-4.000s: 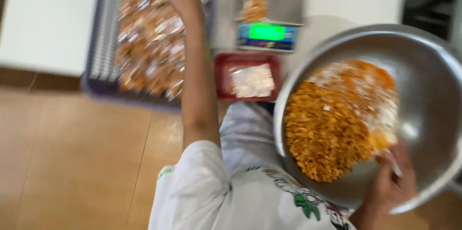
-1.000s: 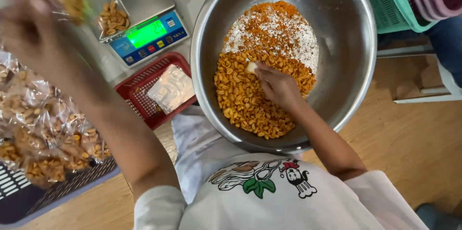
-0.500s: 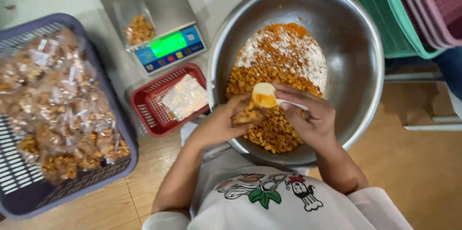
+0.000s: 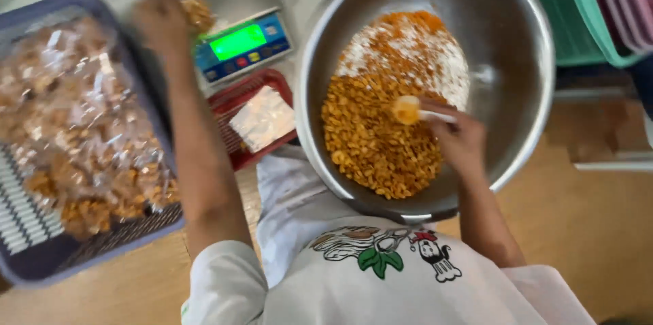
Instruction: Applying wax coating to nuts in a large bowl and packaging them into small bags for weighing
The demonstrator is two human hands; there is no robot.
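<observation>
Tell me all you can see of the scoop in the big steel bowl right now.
The scoop is a small, pale, plastic-looking spoon with a round bowl and a thin white handle. Its bowl is heaped with orange-yellow snack pieces. It lies roughly level, handle pointing toward the right hand, which grips that handle. It sits over the pile of snack pieces inside the steel bowl, near the edge of the white powdery patch. Whether it touches the pile is unclear.

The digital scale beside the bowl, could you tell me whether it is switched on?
On: the digital scale shows a brightly lit green display.
</observation>
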